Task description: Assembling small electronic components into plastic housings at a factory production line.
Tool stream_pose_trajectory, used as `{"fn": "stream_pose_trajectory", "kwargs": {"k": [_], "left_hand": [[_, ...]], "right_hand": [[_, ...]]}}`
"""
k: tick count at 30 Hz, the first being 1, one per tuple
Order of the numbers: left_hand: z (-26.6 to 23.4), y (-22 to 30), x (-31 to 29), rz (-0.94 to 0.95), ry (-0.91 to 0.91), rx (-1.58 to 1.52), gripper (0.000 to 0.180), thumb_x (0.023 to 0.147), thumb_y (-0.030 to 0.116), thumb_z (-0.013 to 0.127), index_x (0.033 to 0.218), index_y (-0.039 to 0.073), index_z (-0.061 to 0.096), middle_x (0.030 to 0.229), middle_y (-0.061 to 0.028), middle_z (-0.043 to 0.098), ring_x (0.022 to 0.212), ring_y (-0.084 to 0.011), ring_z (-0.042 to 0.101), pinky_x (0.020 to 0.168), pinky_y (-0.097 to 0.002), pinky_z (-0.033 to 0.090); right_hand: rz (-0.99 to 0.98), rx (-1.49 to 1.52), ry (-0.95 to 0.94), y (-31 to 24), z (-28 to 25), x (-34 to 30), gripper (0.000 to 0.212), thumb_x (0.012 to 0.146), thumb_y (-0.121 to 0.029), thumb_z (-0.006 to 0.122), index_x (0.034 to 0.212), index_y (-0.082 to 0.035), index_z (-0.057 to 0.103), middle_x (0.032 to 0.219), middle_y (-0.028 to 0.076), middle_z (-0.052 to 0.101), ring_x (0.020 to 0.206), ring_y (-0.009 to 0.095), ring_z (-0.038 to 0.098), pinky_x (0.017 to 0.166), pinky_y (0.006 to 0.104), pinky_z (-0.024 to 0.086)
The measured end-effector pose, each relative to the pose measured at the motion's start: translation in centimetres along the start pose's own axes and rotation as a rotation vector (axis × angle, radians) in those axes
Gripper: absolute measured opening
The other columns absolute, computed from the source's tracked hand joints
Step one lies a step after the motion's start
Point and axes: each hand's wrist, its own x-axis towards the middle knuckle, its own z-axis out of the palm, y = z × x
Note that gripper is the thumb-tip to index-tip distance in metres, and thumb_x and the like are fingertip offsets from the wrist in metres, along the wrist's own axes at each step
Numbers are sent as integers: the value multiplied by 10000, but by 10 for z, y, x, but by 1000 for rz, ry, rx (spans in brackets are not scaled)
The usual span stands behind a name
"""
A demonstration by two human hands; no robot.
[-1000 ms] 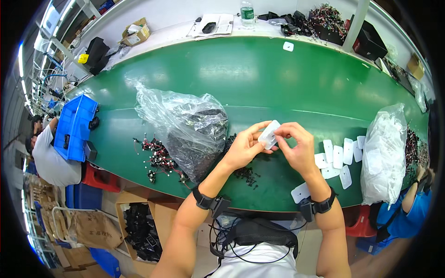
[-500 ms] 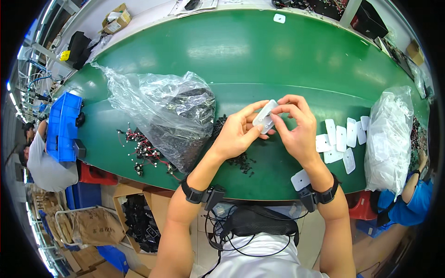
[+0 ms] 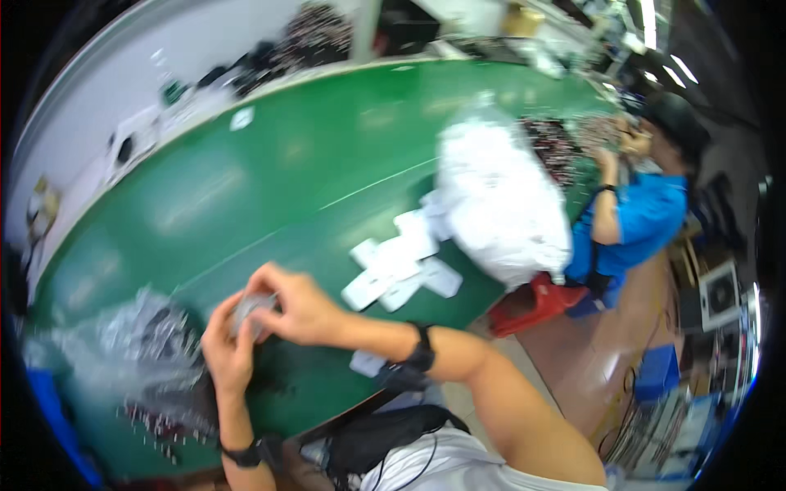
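Both hands meet over the green table, blurred by motion. My left hand [image 3: 225, 348] is closed around a small white plastic cover [image 3: 250, 311], partly hidden by fingers. My right hand [image 3: 304, 309] pinches at the same piece from the other side; whether a smaller part sits in its fingertips is too smeared to tell. Several more white plastic covers [image 3: 395, 260] lie in an overlapping cluster to the right of my hands. One further cover [image 3: 368, 362] shows by my right wrist. Left of my hands sits a clear plastic bag [image 3: 151, 331] of dark parts.
A big, full white plastic bag [image 3: 499, 200] stands on the table [image 3: 205, 192] at the right. Beyond it a person in a blue shirt [image 3: 647, 217] handles small parts. A red stool [image 3: 536, 303] is below the edge. Small wired parts [image 3: 160, 421] lie near left.
My view has swung to the right, so the table appears tilted and the person in blue shows more fully. Both hands stay together on the white cover.
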Motion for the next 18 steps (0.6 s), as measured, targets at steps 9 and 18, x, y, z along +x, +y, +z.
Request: {"fn": "stream_pose_trajectory", "kwargs": {"k": [9,18], "left_hand": [[-1,-15,7,86,-115,26,323,923,-8,508,1241,-64,518,1062,-114,630,835,-109,628,686,-214,523],[11,-21,12,49,-73,24,333,904,13,539,1235,-11,571,895,-97,687,689,-82,618,600,-234,501]], "right_hand": [[-114,42,-26,14,-2,1,388,850,-1,598,1218,1,473,958,158,644,740,200,683,670,305,560],[223,344,-153,12,-18,-1,396,895,16,552,1279,20,454,1009,124,630,865,185,661,751,308,577]]}}
